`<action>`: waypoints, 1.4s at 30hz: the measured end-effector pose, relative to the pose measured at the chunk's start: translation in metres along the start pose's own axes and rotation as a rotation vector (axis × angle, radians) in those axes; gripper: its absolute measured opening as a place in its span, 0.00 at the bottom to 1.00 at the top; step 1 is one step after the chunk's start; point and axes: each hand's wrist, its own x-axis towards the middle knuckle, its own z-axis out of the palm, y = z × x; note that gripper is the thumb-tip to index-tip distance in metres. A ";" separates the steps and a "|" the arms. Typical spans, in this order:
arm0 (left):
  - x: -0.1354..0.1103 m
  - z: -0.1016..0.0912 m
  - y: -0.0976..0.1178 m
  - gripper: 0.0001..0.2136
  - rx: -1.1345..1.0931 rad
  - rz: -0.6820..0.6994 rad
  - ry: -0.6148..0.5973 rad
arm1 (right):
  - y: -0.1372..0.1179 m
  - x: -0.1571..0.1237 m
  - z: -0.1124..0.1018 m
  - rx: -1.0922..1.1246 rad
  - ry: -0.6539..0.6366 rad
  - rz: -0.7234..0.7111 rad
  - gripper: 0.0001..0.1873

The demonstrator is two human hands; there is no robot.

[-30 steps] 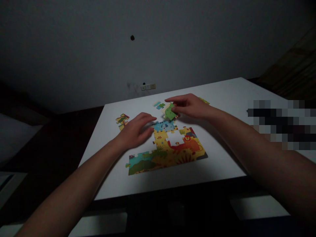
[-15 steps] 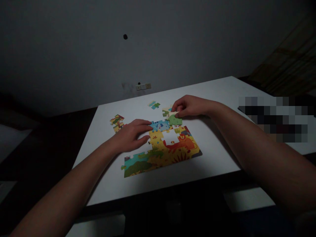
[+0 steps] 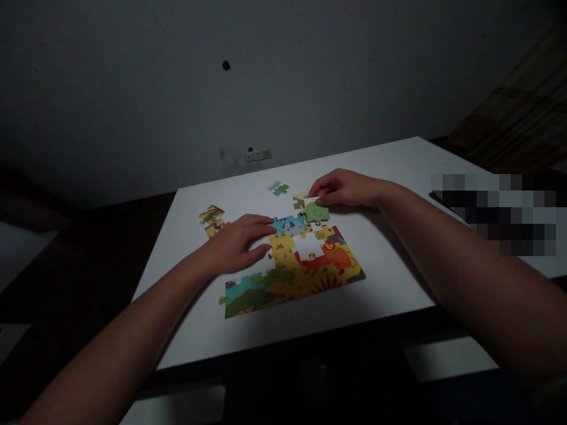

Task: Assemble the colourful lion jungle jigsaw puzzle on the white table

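On the white table lies a partly joined jigsaw puzzle (image 3: 319,268) with a lion, yellow ground and a green bush, and gaps in its middle. My left hand (image 3: 241,242) rests flat with fingers apart, its fingertips on the edge of a blue puzzle piece (image 3: 289,225). My right hand (image 3: 339,188) pinches a green puzzle piece (image 3: 315,212) by its upper edge, close above the blue piece. Other light green pieces (image 3: 300,199) lie partly hidden behind it.
Loose puzzle pieces (image 3: 211,213) lie left of my left hand, partly covered by it. A blue-green piece (image 3: 277,188) lies near the back edge of the white table (image 3: 381,283). A blurred-out patch covers the right side. A wall socket (image 3: 257,155) is behind.
The green piece in my right hand has turned slightly and now shows more of its outline. My left hand stays in place.
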 end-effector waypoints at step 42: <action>-0.002 -0.005 0.003 0.17 0.004 0.097 -0.010 | 0.002 0.005 0.009 -0.208 0.086 -0.045 0.16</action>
